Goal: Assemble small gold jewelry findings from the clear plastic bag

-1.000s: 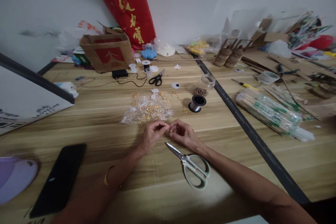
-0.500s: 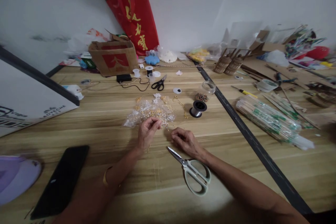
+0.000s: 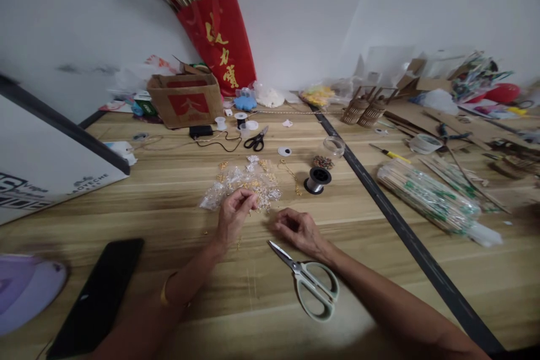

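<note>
My left hand [image 3: 233, 215] is pinched at the near edge of a pile of small clear bags with gold beads and findings [image 3: 244, 182]; what its fingertips hold is too small to name. A little to the right, my right hand [image 3: 297, 228] rests on the wooden table [image 3: 177, 202] with fingers curled, holding something I cannot make out. Pale green scissors [image 3: 310, 281] lie shut just in front of my right wrist. A spool of thin wire [image 3: 317, 180] and a clear jar of dark beads [image 3: 329, 152] stand beyond the pile.
A black phone [image 3: 99, 292] and a purple object [image 3: 25, 287] lie at the near left. Black scissors [image 3: 255, 139], a cardboard box [image 3: 185, 101] and a red bag of sticks [image 3: 219, 39] sit at the back. A bagged bundle of skewers [image 3: 430, 197] lies right of a dark table seam [image 3: 400, 214].
My hands were together pinching a small piece; they have drawn apart. The left hand moved up to the bead bags and the right stayed on the table. The view tilted up slightly.
</note>
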{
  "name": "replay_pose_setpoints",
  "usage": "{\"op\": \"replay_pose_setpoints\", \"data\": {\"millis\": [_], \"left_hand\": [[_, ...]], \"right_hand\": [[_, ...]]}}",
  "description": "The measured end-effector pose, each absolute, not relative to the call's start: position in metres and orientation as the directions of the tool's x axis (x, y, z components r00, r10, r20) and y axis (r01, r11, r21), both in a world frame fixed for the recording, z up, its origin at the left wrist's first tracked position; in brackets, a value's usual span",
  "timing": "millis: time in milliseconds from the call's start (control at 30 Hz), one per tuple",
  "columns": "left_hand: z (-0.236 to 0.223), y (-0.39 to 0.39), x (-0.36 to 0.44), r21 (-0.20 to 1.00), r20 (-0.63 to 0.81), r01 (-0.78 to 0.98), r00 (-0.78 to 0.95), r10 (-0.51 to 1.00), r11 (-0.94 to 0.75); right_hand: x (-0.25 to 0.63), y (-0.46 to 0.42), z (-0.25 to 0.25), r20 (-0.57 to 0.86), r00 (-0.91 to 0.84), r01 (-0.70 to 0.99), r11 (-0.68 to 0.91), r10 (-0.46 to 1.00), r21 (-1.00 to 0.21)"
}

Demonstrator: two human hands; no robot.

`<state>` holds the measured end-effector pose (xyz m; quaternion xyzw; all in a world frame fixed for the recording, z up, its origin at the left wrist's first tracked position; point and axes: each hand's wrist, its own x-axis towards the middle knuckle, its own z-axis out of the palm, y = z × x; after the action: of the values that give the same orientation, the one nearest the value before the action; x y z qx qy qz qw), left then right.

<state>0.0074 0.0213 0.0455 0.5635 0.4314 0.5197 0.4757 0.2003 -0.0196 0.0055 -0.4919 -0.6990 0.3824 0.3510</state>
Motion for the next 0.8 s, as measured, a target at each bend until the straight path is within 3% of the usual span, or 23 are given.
{"op": "replay_pose_setpoints", "data": {"millis": [167,300,467,700,800], "left_hand": [[0.050,0.017,0.007,0.983,0.185,-0.044,0.151,0.971,-0.180],[0.051,0.015,0.007,0.981,0.195,-0.039,0.198,0.961,-0.191],[0.048,0.013,0.009,0.984,0.176,-0.019,0.235,0.956,-0.176],[0.051,0.005,0.013,0.964,0.237,0.050,0.296,0.925,-0.262],[0.053,0.000,0.016,0.931,0.313,0.084,0.313,0.897,-0.354]], "right_hand": [[0.210,-0.015,0.022,0.075,-0.146,0.433,0.132,0.986,-0.891],[0.217,-0.007,0.022,0.030,-0.042,0.275,0.040,0.999,-0.961],[0.223,0.001,0.018,0.056,0.018,0.113,0.054,0.998,-0.992],[0.211,-0.017,0.040,0.159,-0.106,-0.031,0.157,0.982,-0.987],[0.200,-0.030,0.048,0.147,-0.217,-0.003,0.150,0.965,-0.989]]}}
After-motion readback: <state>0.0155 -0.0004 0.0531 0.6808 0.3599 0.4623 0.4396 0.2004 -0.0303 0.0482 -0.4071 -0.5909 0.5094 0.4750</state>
